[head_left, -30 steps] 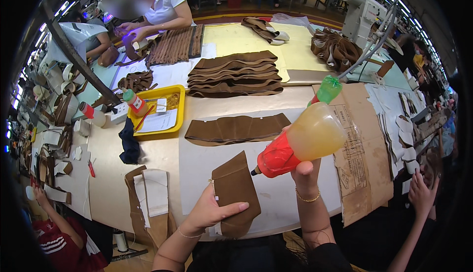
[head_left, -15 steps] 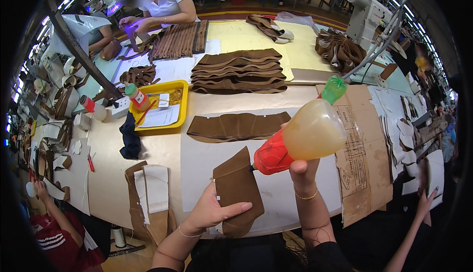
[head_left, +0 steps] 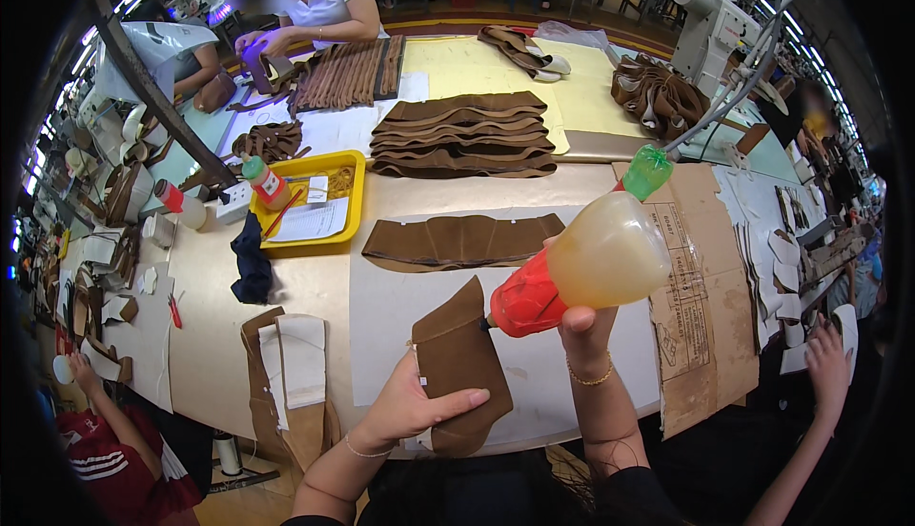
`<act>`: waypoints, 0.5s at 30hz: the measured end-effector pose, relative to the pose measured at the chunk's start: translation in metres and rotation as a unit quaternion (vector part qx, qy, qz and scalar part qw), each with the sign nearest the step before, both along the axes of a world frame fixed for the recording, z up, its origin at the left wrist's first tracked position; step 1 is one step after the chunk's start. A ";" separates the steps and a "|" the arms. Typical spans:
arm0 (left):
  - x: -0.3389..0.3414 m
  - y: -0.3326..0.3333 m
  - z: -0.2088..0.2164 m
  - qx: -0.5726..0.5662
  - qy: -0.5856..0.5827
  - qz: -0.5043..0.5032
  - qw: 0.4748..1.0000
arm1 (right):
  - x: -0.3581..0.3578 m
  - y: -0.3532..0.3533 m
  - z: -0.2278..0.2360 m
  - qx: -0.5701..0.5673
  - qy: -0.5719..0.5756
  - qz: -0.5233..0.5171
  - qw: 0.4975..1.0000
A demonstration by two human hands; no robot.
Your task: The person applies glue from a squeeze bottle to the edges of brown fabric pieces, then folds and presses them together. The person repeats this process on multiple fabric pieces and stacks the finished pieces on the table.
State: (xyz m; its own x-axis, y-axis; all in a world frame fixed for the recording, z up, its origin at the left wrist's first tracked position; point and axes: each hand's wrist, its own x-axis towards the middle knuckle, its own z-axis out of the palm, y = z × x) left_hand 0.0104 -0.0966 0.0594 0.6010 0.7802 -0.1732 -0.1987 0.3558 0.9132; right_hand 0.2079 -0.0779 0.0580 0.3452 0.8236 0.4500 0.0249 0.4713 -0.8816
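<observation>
Left hand [head_left: 410,404] pinches brown suede piece [head_left: 459,366]; right hand [head_left: 583,328] grips glue bottle [head_left: 581,264], nozzle at edge. Squeeze gently, keep piece steady.

Yellow tray [head_left: 355,229] w/ papers at 10 o'clock, small red-capped bottle [head_left: 265,181] on its left rim. Stack of brown cut pieces [head_left: 464,135] at 12. Dark cloth [head_left: 252,264] at 9. Flat cardboard sheet [head_left: 701,297] at 3. Sewing machine [head_left: 713,26] far at 1.
</observation>
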 end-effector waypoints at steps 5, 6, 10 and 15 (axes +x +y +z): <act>-0.001 0.001 -0.001 0.007 0.003 -0.006 1.000 | -0.001 -0.002 -0.001 -0.011 0.016 0.013 1.000; -0.001 0.001 0.000 0.006 0.004 -0.004 1.000 | 0.000 -0.002 -0.002 -0.026 0.004 0.008 1.000; -0.001 0.002 0.002 0.007 0.008 -0.004 1.000 | -0.001 -0.002 -0.003 -0.030 0.011 0.009 0.999; -0.001 0.002 0.002 0.013 -0.001 0.012 1.000 | 0.000 -0.010 -0.005 -0.053 0.030 0.048 0.997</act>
